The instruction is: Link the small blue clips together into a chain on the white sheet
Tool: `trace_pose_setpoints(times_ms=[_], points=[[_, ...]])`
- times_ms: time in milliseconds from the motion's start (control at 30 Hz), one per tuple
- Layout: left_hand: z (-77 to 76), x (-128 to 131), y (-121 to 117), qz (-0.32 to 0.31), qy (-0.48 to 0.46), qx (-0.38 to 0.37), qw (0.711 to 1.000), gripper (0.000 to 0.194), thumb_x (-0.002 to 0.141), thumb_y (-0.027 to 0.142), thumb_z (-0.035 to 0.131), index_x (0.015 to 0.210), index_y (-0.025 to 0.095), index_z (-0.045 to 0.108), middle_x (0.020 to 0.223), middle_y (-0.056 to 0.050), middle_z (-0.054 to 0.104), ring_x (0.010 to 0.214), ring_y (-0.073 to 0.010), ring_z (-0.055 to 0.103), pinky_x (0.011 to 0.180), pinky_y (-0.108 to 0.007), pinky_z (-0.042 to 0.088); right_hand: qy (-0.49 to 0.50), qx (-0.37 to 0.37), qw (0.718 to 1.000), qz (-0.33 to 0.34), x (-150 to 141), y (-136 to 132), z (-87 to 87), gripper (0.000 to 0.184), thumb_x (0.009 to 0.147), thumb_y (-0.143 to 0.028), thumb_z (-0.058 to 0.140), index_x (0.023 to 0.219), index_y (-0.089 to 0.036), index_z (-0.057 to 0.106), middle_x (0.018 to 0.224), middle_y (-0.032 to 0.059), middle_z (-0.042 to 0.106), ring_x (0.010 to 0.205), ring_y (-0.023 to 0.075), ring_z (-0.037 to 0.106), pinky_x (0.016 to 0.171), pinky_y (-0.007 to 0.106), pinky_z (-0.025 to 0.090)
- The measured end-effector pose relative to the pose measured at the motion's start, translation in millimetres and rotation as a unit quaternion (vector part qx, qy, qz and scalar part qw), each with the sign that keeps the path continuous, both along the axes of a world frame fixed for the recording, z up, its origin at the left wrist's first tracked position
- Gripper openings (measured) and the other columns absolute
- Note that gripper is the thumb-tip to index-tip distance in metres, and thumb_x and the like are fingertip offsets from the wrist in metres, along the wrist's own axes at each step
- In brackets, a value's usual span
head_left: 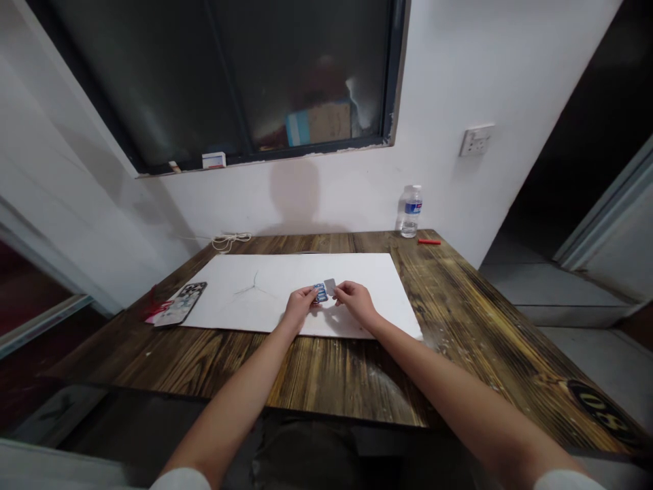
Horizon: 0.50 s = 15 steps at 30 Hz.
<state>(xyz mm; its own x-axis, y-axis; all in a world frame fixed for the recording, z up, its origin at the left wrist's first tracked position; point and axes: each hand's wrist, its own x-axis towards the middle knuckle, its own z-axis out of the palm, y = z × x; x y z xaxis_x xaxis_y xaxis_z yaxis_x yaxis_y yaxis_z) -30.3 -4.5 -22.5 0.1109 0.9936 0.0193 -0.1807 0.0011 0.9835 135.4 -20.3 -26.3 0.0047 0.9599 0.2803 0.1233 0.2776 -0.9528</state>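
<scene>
My left hand (pixel 300 305) pinches a small blue-and-white packet (pixel 320 293) between thumb and fingers. My right hand (pixel 354 301) pinches a small flat silver-grey piece (pixel 330 286) by its lower edge. The two items sit side by side between my hands, and I cannot tell whether they touch. Both hands hover over the near part of a large white sheet (pixel 331 269) lying on a dark wooden table (pixel 357 361). To the left of the sheet, a phone in a patterned case (pixel 179 303) lies partly over a red item (pixel 156 311).
A water bottle (pixel 411 212) and a small red stick (pixel 429 241) stand at the table's back right. A white cable (pixel 231 240) lies at the back left edge. The table's back meets a white wall below a dark window (pixel 306 75).
</scene>
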Motion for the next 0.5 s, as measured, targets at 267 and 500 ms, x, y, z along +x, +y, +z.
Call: trace_pose_setpoints(times_ms=[267, 500], points=[[3.0, -0.2, -3.3, -0.022, -0.002, 0.006, 1.0, 0.039, 0.058, 0.041, 0.08, 0.081, 0.01, 0.072, 0.078, -0.009, 0.07, 0.066, -0.0143, 0.062, 0.057, -0.024, 0.051, 0.007, -0.005, 1.0, 0.03, -3.3, -2.6, -0.1, 0.023, 0.077, -0.038, 0.056, 0.068, -0.018, 0.064, 0.062, 0.0011, 0.066, 0.051, 0.0128, 0.059, 0.058, 0.024, 0.045], [5.2, 1.1, -5.9, -0.035, 0.025, 0.026, 0.999, 0.043, 0.059, 0.044, 0.079, 0.085, 0.011, 0.074, 0.086, -0.011, 0.071, 0.075, -0.0185, 0.063, 0.066, -0.029, 0.052, -0.08, -0.005, 0.997, -0.019, 2.3, -5.3, 5.5, 0.024, 0.077, -0.038, 0.058, 0.07, -0.018, 0.07, 0.055, 0.0007, 0.065, 0.055, 0.0157, 0.062, 0.06, 0.025, 0.044]])
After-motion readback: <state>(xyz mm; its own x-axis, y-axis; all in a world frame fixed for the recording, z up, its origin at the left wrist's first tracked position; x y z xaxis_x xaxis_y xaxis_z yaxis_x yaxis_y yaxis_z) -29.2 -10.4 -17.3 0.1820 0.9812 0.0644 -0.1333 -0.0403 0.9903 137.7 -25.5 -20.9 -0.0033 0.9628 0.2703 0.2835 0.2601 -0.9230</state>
